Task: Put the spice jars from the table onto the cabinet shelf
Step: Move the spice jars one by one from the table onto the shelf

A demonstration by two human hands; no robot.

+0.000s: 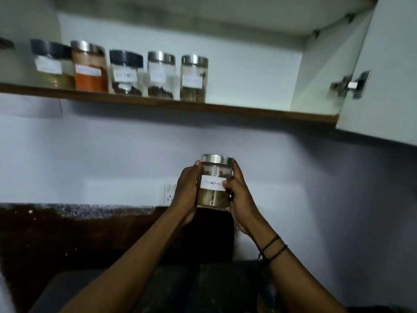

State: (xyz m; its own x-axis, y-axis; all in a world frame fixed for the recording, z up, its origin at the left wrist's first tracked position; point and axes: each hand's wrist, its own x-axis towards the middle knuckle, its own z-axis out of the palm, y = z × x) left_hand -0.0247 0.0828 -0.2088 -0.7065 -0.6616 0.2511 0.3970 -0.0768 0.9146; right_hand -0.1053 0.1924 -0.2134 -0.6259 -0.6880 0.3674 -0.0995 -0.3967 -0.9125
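Observation:
I hold a clear cinnamon jar point(213, 184) with a steel lid and a white label upright in front of the wall, well below the shelf. My left hand point(186, 192) wraps its left side and my right hand point(239, 197) grips its right side. Up on the cabinet shelf point(225, 108) stand several spice jars in a row: a black-lidded jar point(53, 64), an orange powder jar point(90, 67), another black-lidded jar point(125, 73), a steel-lidded jar point(160, 74) and a rightmost steel-lidded jar point(193, 79). The shelf is bare to the right of that row.
The open cabinet door point(388, 91) with its hinge point(350, 85) hangs at the right. A wall socket point(169, 193) is behind my left hand. A dark counter point(67, 233) lies below.

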